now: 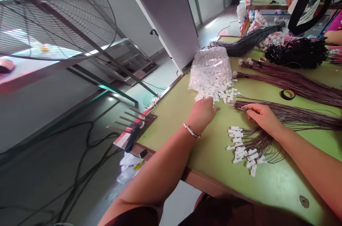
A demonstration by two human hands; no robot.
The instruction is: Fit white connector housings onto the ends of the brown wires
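Note:
My left hand [204, 113] reaches down at the near edge of a pile of small white plastic connectors [213, 90]. Its thumb sticks out to the right, while the other fingers are hidden behind the hand, so whether they grip a connector does not show. In my right hand [259, 115], thumb and forefinger pinch a thin brown wire close to its metal tip [241, 108]. Just behind that hand lies a bundle of brown wires [296, 112] with bare terminal ends facing left. Below it rest several brown wires with white connectors [242, 151] fitted on their ends.
Behind the pile stands a clear plastic bag [212, 64] of connectors. More brown wire bundles [288, 80], a black tape roll [288, 94], black parts [296, 51] and dark grey wires [245, 42] lie farther back. A metal pronged rack [133, 121] is fixed at the table's left edge; a fan [56, 12] stands left.

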